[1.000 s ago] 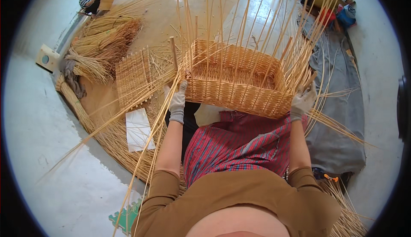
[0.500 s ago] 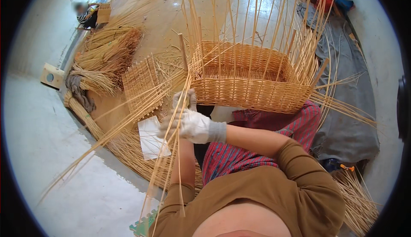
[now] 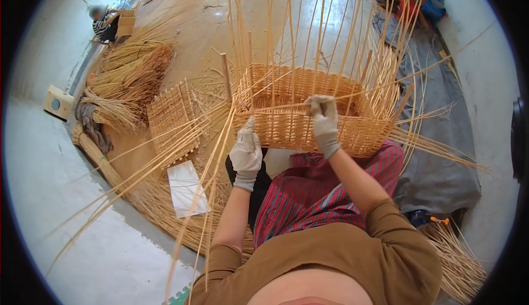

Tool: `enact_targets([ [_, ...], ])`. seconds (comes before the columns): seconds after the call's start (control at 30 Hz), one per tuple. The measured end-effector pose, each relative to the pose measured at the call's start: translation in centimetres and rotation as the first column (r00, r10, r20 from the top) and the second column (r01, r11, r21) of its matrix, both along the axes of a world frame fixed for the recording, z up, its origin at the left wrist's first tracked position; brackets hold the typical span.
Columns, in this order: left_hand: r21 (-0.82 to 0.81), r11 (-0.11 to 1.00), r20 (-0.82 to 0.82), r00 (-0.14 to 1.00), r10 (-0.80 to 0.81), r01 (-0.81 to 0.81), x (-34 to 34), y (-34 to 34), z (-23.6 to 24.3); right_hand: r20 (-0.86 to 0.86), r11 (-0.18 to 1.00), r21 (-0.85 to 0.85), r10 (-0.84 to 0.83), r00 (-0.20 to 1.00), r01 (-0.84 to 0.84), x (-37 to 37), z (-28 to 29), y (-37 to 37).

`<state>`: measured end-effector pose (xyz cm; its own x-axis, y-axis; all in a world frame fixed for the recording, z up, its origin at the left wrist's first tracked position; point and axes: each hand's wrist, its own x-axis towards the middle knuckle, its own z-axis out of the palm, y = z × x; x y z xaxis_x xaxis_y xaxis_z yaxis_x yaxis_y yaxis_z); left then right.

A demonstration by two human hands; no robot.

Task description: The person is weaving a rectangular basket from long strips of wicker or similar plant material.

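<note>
A rectangular wicker basket (image 3: 314, 131) rests over my lap on red striped cloth (image 3: 286, 200), with long upright stakes standing from it. My left hand (image 3: 247, 150), in a pale glove, is closed on the basket's front left corner, where loose rods (image 3: 212, 178) trail down and leftward. My right hand (image 3: 324, 122), also gloved, pinches a long thin rod (image 3: 379, 86) that runs across the basket's top toward the upper right. Its fingers are just above the front rim.
Straw-coloured rod bundles (image 3: 129, 85), a woven mat (image 3: 171, 120) and a white sheet (image 3: 187, 189) lie on the left. A person (image 3: 102, 27) sits far back left beside a woven piece. A grey tarp (image 3: 441, 140) lies right, below piled bags (image 3: 432, 7).
My right hand left the basket's right side, reached to the rods by my left hand, then moved up and right with a rod, now laid across the basket.
</note>
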<state>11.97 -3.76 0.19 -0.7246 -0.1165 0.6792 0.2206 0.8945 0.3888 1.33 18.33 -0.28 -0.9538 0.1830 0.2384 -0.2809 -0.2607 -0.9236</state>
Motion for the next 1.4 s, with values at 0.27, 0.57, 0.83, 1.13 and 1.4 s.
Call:
enact_targets([
  [0.27,0.327,0.912,0.754,0.65,-0.095,-0.246,-8.5,-0.2,1.8,-0.574,0.848,0.492,0.147,0.805,0.196,-4.2,7.0,-5.5],
  [0.57,0.432,0.861,0.613,0.788,-0.063,-0.268,-7.3,0.2,2.4,-0.146,0.991,0.046,0.13,0.981,-0.125,2.0,-1.1,1.4],
  [0.83,-0.152,0.969,0.6,0.797,-0.066,0.195,-4.8,8.2,-0.3,-0.514,0.63,0.673,0.02,0.858,0.388,-4.8,3.7,2.3],
  [1.13,-0.248,0.941,0.117,0.971,-0.209,0.232,-5.8,11.5,0.9,-0.114,0.932,0.307,-0.166,0.98,0.193,1.7,1.7,10.6],
  [1.4,-0.229,0.931,0.435,0.885,-0.165,0.286,-5.8,16.3,0.2,-0.168,0.958,0.243,-0.115,0.979,0.154,-2.7,2.8,14.2],
])
